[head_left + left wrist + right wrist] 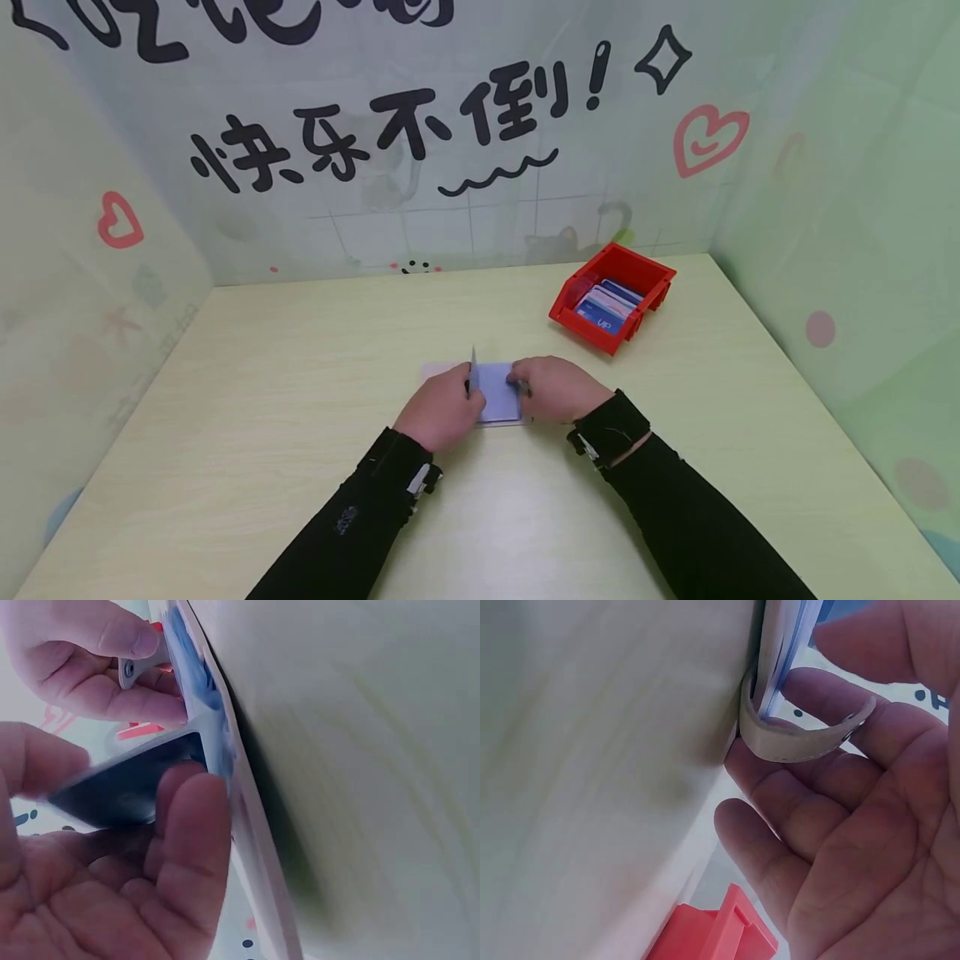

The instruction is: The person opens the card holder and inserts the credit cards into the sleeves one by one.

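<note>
A card holder point(498, 393) with pale pink covers and bluish clear pages lies spread on the table in the head view. My left hand point(442, 408) pinches a thin card point(473, 375), held upright over the pages. In the left wrist view that card point(127, 784) looks dark, one edge meeting the blue pages; whether it is inside a sleeve I cannot tell. At the holder's right edge my right hand point(558, 389) pinches the pages between thumb and fingers. A pale snap strap point(795, 744) curls out from that edge against its fingers.
A red plastic bin point(579, 331) stands at the back right, with several blue and white cards point(600, 323) inside, one marked VIP. Printed fabric walls point(375, 225) enclose the pale wooden table point(247, 417) at the back and both sides.
</note>
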`<state>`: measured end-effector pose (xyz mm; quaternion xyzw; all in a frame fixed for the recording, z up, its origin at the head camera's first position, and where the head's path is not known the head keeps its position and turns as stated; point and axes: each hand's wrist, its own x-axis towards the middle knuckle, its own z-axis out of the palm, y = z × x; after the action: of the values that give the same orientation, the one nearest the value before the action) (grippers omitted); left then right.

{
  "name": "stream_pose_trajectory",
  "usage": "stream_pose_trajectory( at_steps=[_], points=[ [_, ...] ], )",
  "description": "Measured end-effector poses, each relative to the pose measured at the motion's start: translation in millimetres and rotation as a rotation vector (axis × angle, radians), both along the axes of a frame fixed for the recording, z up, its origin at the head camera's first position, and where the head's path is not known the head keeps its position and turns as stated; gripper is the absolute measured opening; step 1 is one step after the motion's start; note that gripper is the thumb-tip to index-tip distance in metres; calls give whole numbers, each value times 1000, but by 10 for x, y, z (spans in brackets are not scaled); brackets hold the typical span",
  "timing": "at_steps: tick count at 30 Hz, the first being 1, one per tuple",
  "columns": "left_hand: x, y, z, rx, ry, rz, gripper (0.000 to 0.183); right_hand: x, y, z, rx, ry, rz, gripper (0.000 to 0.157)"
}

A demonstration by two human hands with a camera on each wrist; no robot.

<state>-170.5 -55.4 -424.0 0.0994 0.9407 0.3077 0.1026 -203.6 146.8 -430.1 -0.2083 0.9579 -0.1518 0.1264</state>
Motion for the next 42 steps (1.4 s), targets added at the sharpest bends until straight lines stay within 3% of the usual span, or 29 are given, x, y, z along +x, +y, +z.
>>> stream_pose_trajectory(
  at_steps=[6,15,26,35,42],
  points=[
    [-8,-60,9,2,16,21,50,11,-9,14,16,4,9,44],
    [-27,-155,-3,-11,22,48,80,12,-6,28,20,-6,13,44],
    [-22,-274,-38,-77,53,21,67,12,-1,22,19,-9,12,43],
    [-4,-392,-65,-107,57,76,62,6,-15,9,36,-2,25,44],
    [-1,-461,-61,-192,106,72,55,23,-11,33,26,-7,30,45]
  ],
)
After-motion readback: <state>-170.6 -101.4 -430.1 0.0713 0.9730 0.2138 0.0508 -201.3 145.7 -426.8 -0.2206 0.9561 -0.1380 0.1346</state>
